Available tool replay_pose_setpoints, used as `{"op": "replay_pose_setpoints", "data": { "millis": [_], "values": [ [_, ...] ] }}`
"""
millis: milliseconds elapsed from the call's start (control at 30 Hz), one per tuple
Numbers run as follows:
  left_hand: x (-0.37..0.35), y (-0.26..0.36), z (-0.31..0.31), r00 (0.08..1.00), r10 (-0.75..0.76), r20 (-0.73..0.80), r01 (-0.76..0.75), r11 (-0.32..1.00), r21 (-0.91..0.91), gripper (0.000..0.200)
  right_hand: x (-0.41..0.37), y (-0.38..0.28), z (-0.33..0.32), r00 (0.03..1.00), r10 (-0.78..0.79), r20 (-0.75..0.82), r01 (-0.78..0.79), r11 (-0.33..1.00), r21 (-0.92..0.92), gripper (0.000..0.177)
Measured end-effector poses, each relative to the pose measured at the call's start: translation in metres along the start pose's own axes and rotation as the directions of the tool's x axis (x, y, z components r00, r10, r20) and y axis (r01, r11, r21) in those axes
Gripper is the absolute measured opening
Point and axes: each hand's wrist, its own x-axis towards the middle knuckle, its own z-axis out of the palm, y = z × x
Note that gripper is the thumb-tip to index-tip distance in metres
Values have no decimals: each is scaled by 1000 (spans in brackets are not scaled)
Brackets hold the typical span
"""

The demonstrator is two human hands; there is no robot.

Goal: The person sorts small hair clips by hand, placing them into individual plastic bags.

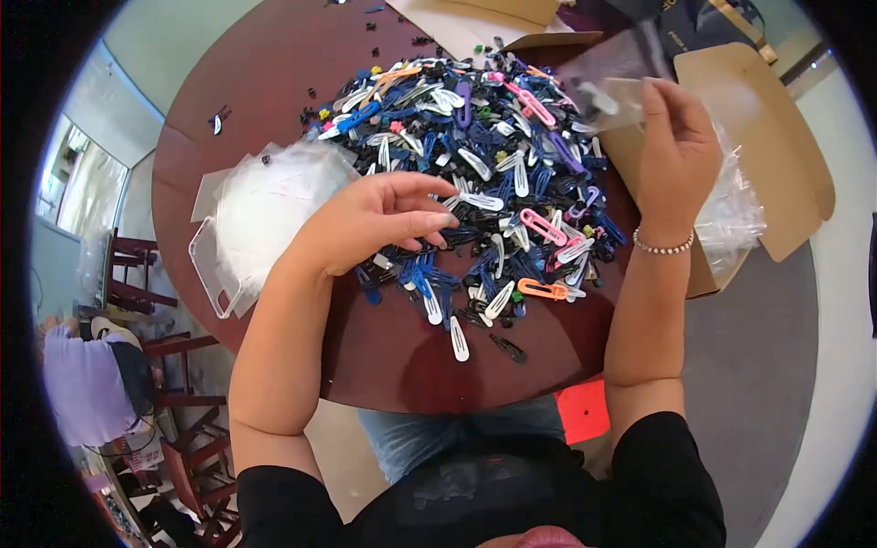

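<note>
A large heap of snap hair clips (475,164) in navy, black, white, pink, orange and purple covers the middle of the round table. My left hand (388,210) is over the near left side of this heap, palm turned inward. Its thumb and curved fingers are apart, with nothing visible between them. At the upper right, my right hand (678,137) pinches a clear plastic bag (626,96) by its edge. Some small pale and dark pieces show in the bag, but its contents are partly blurred.
Stacked clear plastic bags (274,205) lie left of the heap, beside a clear-edged tray (212,283). An open cardboard box (776,146) with plastic bags stands right. More cardboard (484,18) lies at the far edge. Wooden stools (196,466) and another person (91,384) are at left.
</note>
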Motion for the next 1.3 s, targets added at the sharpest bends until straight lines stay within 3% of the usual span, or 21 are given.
{"op": "replay_pose_setpoints", "data": {
  "millis": [33, 133, 200, 267, 400, 467, 567, 600, 667, 700, 800, 867, 933, 1000, 1067, 1133, 1233, 1300],
  "values": [
    [0, 0, 0, 1000, 6, 1, -6, 1000, -8, 42, 7, 2, -5, 991, -31, -127, 32, 999, 5, 10],
    [-1, 1, 1, 1000, -2, -4, 2, 1000, -15, 41, 25, 8, -26, 977, -22, -212, -2, 993, -114, 11],
    [-2, 3, 2, 1000, 3, -4, -3, 1000, 4, 39, 33, 18, -44, 979, -67, -193, 39, 989, -145, 12],
    [-3, 5, 2, 1000, 17, -10, -17, 1000, 22, 39, 38, 20, -60, 969, -214, -126, 136, 881, -453, 14],
    [-4, 3, 3, 999, 32, -11, -32, 999, 27, 39, 39, 19, -99, 977, -183, -108, 90, 817, -569, 16],
    [-4, 3, 4, 999, 31, -5, -31, 999, 14, 38, 35, 28, -120, 996, 78, -38, -83, 712, -697, 23],
    [-5, 5, 5, 1000, 22, -10, -21, 1000, 21, 36, 18, 40, -134, 982, 187, 16, -110, 646, -755, 32],
    [-4, 5, 6, 1000, 25, -10, -25, 999, 21, 36, 14, 39, -135, 983, 183, 17, -108, 646, -756, 32],
    [-4, 4, 5, 997, 44, -57, -42, 998, 40, 35, 3, 35, -132, 998, -26, 49, 55, 556, -829, 39],
    [-3, 3, 5, 997, 39, -62, -36, 998, 42, 35, -3, 29, -125, 999, -20, 49, 52, 561, -826, 39],
    [0, 0, -2, 968, 160, -192, -147, 986, 84, 35, -20, 0, -88, 985, -100, 138, 169, 677, -716, 34],
    [2, -2, -9, 938, 205, -279, -198, 979, 52, 32, -32, -16, -60, 926, -156, 345, 345, 722, -600, 30],
    [2, -1, -14, 871, 242, -428, -258, 966, 21, 29, -49, -32, -26, 894, -129, 429, 331, 836, -438, 27],
    [2, 1, -22, 784, 303, -542, -370, 929, -15, 23, -62, -44, 4, 703, -121, 700, 339, 923, -181, 26],
    [2, 0, -34, 717, 331, -614, -458, 887, -56, 20, -72, -59, 33, 503, -237, 831, 407, 913, 14, 25],
    [1, 2, -38, 660, 327, -676, -486, 872, -53, 19, -87, -61, 57, 369, -289, 883, 454, 885, 100, 28],
    [1, 1, -42, 611, 386, -691, -561, 827, -34, 18, -97, -64, 92, 266, -334, 904, 461, 868, 185, 30],
    [0, 3, -41, 554, 418, -720, -587, 809, 18, 18, -100, -62, 116, 288, -371, 883, 473, 857, 206, 31]
  ]
}}
